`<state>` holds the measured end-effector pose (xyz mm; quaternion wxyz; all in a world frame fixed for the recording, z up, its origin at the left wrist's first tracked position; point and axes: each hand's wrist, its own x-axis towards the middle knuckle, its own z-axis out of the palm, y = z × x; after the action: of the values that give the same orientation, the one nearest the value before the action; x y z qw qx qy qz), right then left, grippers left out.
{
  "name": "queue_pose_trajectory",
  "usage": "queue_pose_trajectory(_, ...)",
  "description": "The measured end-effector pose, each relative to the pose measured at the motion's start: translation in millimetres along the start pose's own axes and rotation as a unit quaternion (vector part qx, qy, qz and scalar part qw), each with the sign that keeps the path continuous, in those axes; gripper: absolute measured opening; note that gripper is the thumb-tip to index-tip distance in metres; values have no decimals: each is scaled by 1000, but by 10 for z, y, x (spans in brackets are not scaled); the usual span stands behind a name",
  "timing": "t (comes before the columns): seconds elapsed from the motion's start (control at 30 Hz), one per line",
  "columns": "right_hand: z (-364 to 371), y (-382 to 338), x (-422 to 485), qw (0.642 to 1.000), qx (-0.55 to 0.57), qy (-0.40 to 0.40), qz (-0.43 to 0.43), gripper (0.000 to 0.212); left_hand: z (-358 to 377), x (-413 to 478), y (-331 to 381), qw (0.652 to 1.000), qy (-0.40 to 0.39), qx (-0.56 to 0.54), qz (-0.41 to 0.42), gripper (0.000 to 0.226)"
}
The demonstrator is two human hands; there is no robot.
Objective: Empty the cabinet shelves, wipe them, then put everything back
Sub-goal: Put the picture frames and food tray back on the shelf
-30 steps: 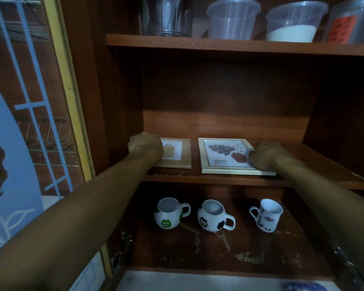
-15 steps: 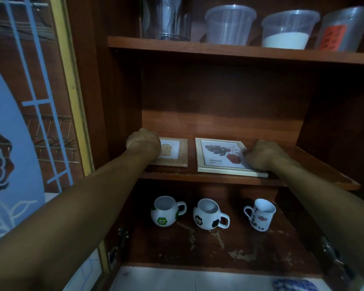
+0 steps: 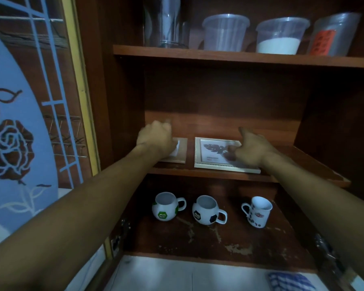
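Observation:
Two picture frames lie flat on the middle shelf (image 3: 219, 175) of the wooden cabinet. The small brown frame (image 3: 182, 151) is on the left, and my left hand (image 3: 156, 138) hovers over its left part, fingers curled and blurred. The white frame (image 3: 208, 153) with a leaf print lies to the right. My right hand (image 3: 252, 151) is above its right side with the fingers spread and the index finger stretched toward the back wall. Neither hand grips a frame.
Three mugs stand on the bottom shelf: a green-patch mug (image 3: 166, 209), a football mug (image 3: 207, 210) and a spotted mug (image 3: 259, 212). The top shelf holds a glass (image 3: 169, 22) and plastic containers (image 3: 225, 32). The open glass door (image 3: 19, 122) is at left; a blue checked cloth (image 3: 290, 282) lies below.
Both hands have lifted off the frames. The left rose and shifted right over the small frame; the right opened its fingers and moved over the white frame. The frames stayed flat.

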<state>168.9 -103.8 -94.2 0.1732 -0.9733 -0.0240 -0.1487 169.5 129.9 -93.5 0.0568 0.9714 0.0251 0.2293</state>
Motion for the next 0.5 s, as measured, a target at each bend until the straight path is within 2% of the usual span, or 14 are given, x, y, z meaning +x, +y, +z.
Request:
queue_pose_trajectory(0.17, -9, -31, -123, 998, -11, 18, -59, 83, 99, -154, 127, 993, 58, -39, 90, 66)
queue_pose_trajectory(0.5, 37, -135, -574, 992, -22, 49, -118, 87, 114, -608, 251, 982, 95, -64, 148, 81)
